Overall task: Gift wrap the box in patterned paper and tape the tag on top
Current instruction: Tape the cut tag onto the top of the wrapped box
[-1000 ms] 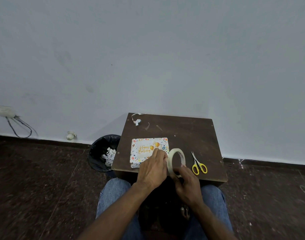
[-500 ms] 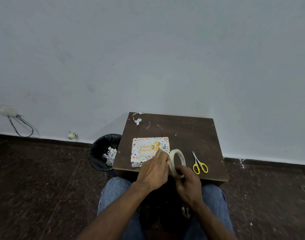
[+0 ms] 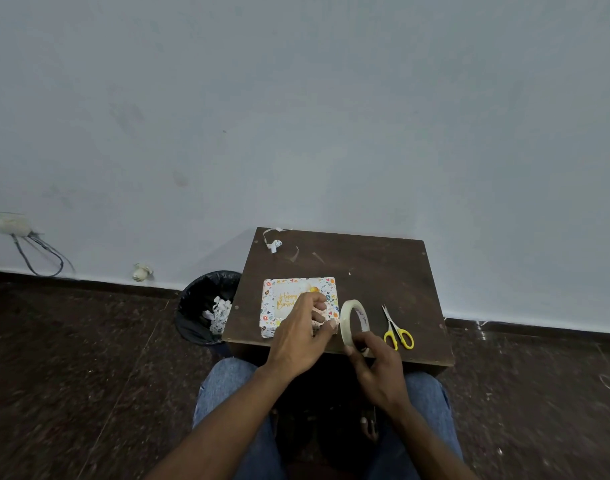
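Since a moment ago, both hands have drawn apart slightly, seemingly pulling tape. On the dark brown wooden table [image 3: 383, 268], the flat rectangular box wrapped in patterned paper [image 3: 279, 299] lies near-left, the tag on top. It looks light and stiff, best steadied from above. Left hand [image 3: 301, 332] pinches something, probably tape; right hand [image 3: 376, 363] grips the cream tape roll [image 3: 352, 320]. Yellow-handled scissors [image 3: 397, 331] lie right.

Small dark wooden table [image 3: 372, 271], surface scuffed. The wrapped box [image 3: 279, 306] lies flat at its near-left. Right of the box: yellow-handled scissors [image 3: 397, 329]. Behind the box, at the far-left corner: curled paper scraps [image 3: 274, 242].
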A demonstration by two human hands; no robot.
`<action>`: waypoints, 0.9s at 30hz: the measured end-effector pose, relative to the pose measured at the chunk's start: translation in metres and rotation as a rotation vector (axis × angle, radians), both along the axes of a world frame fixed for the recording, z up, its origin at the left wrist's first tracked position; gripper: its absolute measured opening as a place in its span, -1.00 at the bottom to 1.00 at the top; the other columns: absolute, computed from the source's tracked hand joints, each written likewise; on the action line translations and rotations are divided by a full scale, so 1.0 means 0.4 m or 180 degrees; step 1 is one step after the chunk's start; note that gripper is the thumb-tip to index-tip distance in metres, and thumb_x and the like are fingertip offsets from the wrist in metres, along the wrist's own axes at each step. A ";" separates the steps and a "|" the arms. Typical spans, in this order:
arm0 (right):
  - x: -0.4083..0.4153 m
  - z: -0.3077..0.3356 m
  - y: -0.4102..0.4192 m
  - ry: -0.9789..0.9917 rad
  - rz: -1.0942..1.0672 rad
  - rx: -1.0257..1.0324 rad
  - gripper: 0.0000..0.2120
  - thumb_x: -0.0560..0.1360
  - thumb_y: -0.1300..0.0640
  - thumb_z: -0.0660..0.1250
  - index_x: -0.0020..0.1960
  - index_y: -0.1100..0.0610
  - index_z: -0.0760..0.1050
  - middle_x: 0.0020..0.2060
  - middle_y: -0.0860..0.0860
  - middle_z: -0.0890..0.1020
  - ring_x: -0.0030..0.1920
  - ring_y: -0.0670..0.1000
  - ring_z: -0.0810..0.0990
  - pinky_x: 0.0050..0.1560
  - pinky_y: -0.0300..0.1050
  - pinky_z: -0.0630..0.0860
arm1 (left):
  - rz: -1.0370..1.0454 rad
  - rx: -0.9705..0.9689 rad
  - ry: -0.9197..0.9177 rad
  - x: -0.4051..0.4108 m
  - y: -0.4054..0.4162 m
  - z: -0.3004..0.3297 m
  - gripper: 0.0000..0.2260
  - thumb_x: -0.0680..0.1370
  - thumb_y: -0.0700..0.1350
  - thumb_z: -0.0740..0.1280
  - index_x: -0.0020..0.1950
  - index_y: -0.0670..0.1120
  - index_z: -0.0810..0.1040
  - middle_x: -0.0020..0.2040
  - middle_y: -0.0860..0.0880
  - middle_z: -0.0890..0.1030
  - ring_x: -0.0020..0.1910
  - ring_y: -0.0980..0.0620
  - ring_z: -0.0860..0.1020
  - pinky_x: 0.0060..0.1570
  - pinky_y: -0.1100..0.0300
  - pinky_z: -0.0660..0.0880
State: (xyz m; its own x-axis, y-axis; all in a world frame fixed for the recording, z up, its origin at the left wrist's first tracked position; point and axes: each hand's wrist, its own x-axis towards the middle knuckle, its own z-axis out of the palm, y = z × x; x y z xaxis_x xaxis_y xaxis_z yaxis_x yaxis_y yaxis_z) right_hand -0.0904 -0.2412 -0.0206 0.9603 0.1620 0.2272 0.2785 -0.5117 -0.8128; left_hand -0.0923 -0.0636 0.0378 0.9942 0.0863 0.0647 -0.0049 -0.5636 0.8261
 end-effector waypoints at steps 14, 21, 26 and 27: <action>-0.003 0.020 0.009 0.0023 0.0172 0.0031 -0.84 0.47 0.00 0.35 -0.04 0.06 0.61 -0.17 -0.18 0.64 -0.13 -0.11 0.57 -0.18 -0.04 0.55 | 0.0190 -0.0922 -0.0405 0.004 -0.034 -0.037 -0.92 0.52 -0.19 0.45 -0.02 -0.03 0.67 0.01 0.15 0.59 -0.02 0.10 0.62 -0.11 0.13 0.59; -0.010 0.026 0.015 0.0083 0.0216 0.0089 -0.74 0.46 -0.13 0.27 -0.07 0.03 0.59 -0.21 -0.16 0.62 -0.17 -0.09 0.57 -0.26 -0.17 0.49 | 0.0153 -0.0667 -0.0489 0.011 -0.019 -0.027 -0.96 0.53 -0.20 0.42 -0.10 -0.08 0.65 -0.07 0.13 0.58 -0.04 0.09 0.60 -0.15 0.26 0.55; -0.016 0.033 0.013 0.0158 0.0343 0.0191 -0.78 0.48 -0.12 0.28 -0.10 0.01 0.56 -0.23 -0.15 0.60 -0.19 -0.05 0.56 -0.25 -0.07 0.51 | 0.0126 -0.0629 -0.0254 0.012 -0.005 -0.029 -0.92 0.55 -0.17 0.40 -0.14 -0.09 0.62 -0.15 0.10 0.56 -0.10 0.14 0.57 -0.13 0.34 0.50; -0.017 0.033 0.014 0.0172 0.0361 0.0221 -0.79 0.49 -0.12 0.28 -0.10 0.01 0.56 -0.23 -0.15 0.60 -0.19 -0.04 0.56 -0.25 -0.04 0.52 | 0.0129 -0.0683 -0.0179 0.013 -0.003 -0.030 -0.92 0.55 -0.18 0.40 -0.15 -0.09 0.61 -0.16 0.08 0.55 -0.13 0.15 0.56 -0.13 0.32 0.49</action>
